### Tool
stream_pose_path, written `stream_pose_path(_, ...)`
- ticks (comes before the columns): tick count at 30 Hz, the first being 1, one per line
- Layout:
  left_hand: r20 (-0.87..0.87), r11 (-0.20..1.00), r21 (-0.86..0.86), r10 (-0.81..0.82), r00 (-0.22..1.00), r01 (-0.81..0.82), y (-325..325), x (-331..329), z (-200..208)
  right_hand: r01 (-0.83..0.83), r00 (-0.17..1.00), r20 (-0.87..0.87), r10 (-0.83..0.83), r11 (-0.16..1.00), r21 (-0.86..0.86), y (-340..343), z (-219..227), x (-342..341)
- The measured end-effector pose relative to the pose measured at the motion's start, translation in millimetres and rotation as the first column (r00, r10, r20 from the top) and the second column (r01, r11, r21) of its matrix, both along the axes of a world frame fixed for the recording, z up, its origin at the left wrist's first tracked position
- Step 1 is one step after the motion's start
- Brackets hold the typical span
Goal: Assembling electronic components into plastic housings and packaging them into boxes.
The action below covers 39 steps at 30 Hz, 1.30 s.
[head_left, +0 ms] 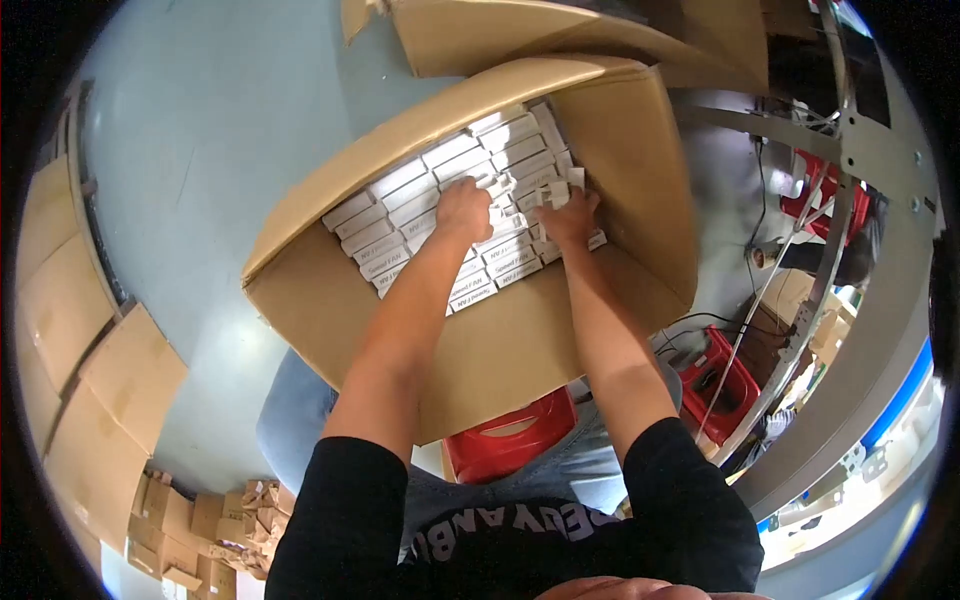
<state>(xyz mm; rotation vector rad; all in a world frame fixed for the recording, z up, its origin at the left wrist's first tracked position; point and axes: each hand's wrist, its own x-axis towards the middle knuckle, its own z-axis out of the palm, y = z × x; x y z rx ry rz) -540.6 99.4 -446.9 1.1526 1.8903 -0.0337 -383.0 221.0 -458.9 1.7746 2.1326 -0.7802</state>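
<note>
A large open cardboard box (480,370) stands in front of me, tilted in the view. Rows of slim white cartons (410,190) with printed sides fill its bottom, packed edge to edge. Both my arms reach down inside. My left hand (465,210) is closed at the middle of the rows, fingers curled against small white cartons (504,186); its fingertips are partly hidden. To its right, my right hand (570,215) grips small white cartons (559,192) between thumb and fingers, their ends sticking up near the box's right wall.
Another open cardboard box (520,40) lies beyond mine. Flattened cardboard (130,380) and several brown cartons (190,530) are at the left. A red stool (510,435) shows between my legs; another red stool (722,385) stands by the metal frame (835,240) at right.
</note>
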Motion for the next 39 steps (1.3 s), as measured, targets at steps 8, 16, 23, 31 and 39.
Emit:
stream_pose_path(8,0.112,0.806,0.165,0.558,0.822,-0.569,-40.6,-3.0,15.3,-0.008,0.964,-0.263,-0.042,0.982,-0.187,-0.3,20.1,3.8)
stream_pose_path(16,0.753,0.093,-0.262,0.643,-0.143,-0.961,-109.9,18.6,117.8,0.255,0.811,-0.562,-0.165,0.963,0.085,-78.1,156.0,-28.7)
stream_pose_path(23,0.840,0.124,0.026,0.535,0.089,-0.992,-194.8,26.6,232.1,0.077,0.411,-0.908,-0.085,0.995,-0.058,-154.5,348.4,0.0)
stream_pose_path(31,0.954,0.181,0.152,0.229,0.192,-0.972,-186.8,144.3,341.6,0.146,0.092,-0.979,0.180,0.970,0.192,-158.3,475.9,166.2)
stream_pose_path(39,0.883,0.434,0.460,-0.315,0.348,-0.775,-94.9,261.1,456.3,0.433,0.103,-0.898,0.428,0.794,0.428,-148.7,575.3,348.3)
